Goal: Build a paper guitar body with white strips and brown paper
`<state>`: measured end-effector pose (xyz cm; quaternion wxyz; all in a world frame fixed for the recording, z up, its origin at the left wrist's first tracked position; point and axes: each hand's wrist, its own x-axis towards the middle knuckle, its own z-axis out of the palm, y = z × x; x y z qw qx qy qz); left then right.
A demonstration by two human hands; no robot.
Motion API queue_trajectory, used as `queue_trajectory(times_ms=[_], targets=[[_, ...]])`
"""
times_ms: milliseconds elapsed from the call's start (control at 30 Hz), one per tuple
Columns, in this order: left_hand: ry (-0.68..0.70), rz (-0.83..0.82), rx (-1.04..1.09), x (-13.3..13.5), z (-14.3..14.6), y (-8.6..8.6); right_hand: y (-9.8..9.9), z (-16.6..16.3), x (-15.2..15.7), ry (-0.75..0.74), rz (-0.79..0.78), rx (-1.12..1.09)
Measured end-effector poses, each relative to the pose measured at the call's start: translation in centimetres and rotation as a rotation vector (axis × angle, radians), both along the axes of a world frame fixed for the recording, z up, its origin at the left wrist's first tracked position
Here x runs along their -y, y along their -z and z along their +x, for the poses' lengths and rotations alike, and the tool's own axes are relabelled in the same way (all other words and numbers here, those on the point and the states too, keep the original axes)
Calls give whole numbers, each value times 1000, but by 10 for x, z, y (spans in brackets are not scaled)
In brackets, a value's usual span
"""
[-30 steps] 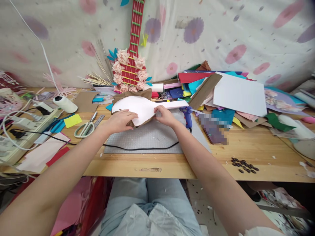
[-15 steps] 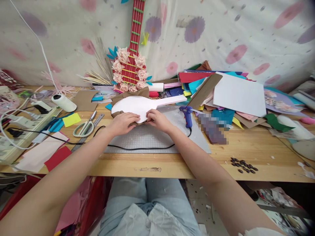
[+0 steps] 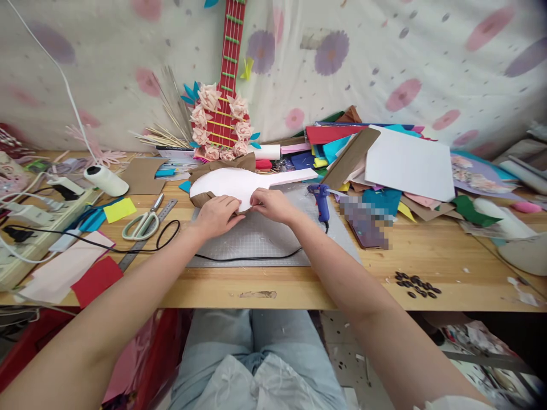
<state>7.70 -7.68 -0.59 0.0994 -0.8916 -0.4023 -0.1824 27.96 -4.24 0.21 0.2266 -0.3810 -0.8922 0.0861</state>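
A white guitar-shaped cutout (image 3: 239, 182) lies on brown paper (image 3: 205, 168) at the far edge of a grey cutting mat (image 3: 265, 239). My left hand (image 3: 217, 215) presses on its near edge, fingers curled down over the brown paper border. My right hand (image 3: 271, 205) pinches the same near edge just beside it, where the body narrows to the neck. A blue glue gun (image 3: 321, 200) lies on the mat right of my right hand, its black cord (image 3: 239, 257) running across the mat.
Scissors (image 3: 143, 222) and a metal ruler (image 3: 147, 233) lie left of the mat. A power strip (image 3: 29, 228) sits far left. A red decorated paper guitar (image 3: 222, 102) leans on the wall. Coloured paper sheets (image 3: 384, 165) pile at right; dark beads (image 3: 416, 285) lie near the front edge.
My right hand has slid left along the cutout's near edge toward my left hand. The cutout has shifted slightly left. The black cord left of the mat has formed a loop.
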Motion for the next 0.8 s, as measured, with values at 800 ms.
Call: queue_trajectory(times_ms=[800], targets=[[-7,20,15,-11,-1,3,13,-3,-1,61,-27,20]])
